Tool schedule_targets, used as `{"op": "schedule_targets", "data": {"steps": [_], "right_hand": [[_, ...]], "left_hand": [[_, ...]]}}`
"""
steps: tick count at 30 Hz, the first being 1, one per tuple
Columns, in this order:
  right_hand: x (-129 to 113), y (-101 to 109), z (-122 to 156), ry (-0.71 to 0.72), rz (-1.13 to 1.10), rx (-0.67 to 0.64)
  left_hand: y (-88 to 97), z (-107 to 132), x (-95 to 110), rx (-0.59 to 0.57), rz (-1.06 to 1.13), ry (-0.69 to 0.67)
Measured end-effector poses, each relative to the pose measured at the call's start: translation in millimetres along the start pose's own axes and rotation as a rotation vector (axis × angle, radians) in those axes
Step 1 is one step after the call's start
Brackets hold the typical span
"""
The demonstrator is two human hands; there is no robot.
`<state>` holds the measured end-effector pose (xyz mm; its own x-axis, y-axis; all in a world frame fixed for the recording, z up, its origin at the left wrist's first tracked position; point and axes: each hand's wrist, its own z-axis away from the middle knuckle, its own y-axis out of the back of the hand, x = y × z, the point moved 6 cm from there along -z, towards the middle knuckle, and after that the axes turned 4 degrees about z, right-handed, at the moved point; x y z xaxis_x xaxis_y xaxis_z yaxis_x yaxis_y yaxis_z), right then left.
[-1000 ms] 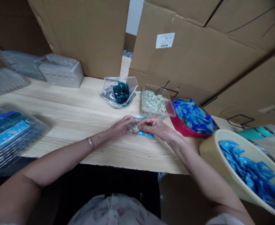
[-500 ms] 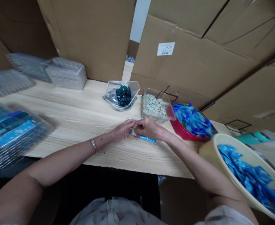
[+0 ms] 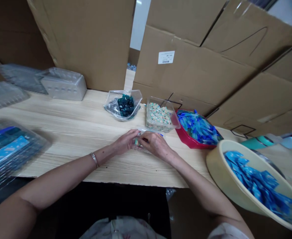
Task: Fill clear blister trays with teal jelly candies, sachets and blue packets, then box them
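A small clear plastic tray (image 3: 136, 148) lies on the table in front of me, mostly covered by my hands. My left hand (image 3: 124, 142) is closed on its left end, thumb along the far side. Fingers pinched and pointing down, my right hand (image 3: 153, 142) is over the tray's left part, beside a pale green-and-cream piece; whatever is between the fingertips is too small to make out. Just beyond stands a clear tub (image 3: 160, 114) of small cream-and-green pieces. Left of that tub, an open plastic bag (image 3: 110, 105) holds dark teal pieces (image 3: 126, 105).
A red basin (image 3: 189, 139) of blue strips and a cream tub (image 3: 216, 166) of blue packets (image 3: 256, 179) stand to the right. Stacked clear trays with blue contents (image 3: 9, 149) lie left. An empty clear container (image 3: 65, 86) sits behind, before cardboard boxes (image 3: 190, 66).
My right hand has shifted over the tray and now hides most of the blue strip that showed before. My left hand stays on the tray's left end. The camera view has shifted slightly.
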<state>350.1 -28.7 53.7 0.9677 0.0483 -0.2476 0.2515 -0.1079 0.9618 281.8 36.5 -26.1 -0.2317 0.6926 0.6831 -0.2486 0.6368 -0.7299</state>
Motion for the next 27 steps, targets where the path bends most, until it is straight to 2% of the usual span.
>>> {"op": "schedule_targets", "data": {"steps": [3,5,7,9,11,14,16,18,23,25,27], "right_hand": [[19,28,-10,-0.046,-0.035,0.152],[36,53,-21,-0.125,0.021,0.315],[54,69,-33,-0.183,0.103,0.393],[72,69,-45,-0.194,0.166,0.274],[91,67,-44,-0.258,0.17,0.235],[103,68,-16,-0.287,0.116,0.374],[101,71,14,-0.205,0.095,0.509],[102,69,48,-0.201,0.089,0.571],[113,37,118,-0.398,-0.044,0.518],[113,22,132,-0.428,-0.106,0.496],[111,9,135,-0.428,-0.15,0.428]], "left_hand": [[-1.0,1,2,0.021,-0.019,0.021],[-2.4,3,2,0.063,-0.051,0.04],[-2.8,5,2,0.109,-0.1,0.054],[-2.2,5,3,0.125,-0.14,0.063],[-1.4,3,4,0.132,-0.162,0.059],[-3.7,2,4,0.128,-0.164,0.045],[-5.6,2,5,0.129,-0.144,0.036],[-5.6,2,5,0.135,-0.127,0.029],[-0.9,3,8,0.18,-0.138,0.019],[-2.7,4,11,0.198,-0.161,0.01],[-9.5,7,16,0.204,-0.185,-0.003]]}}
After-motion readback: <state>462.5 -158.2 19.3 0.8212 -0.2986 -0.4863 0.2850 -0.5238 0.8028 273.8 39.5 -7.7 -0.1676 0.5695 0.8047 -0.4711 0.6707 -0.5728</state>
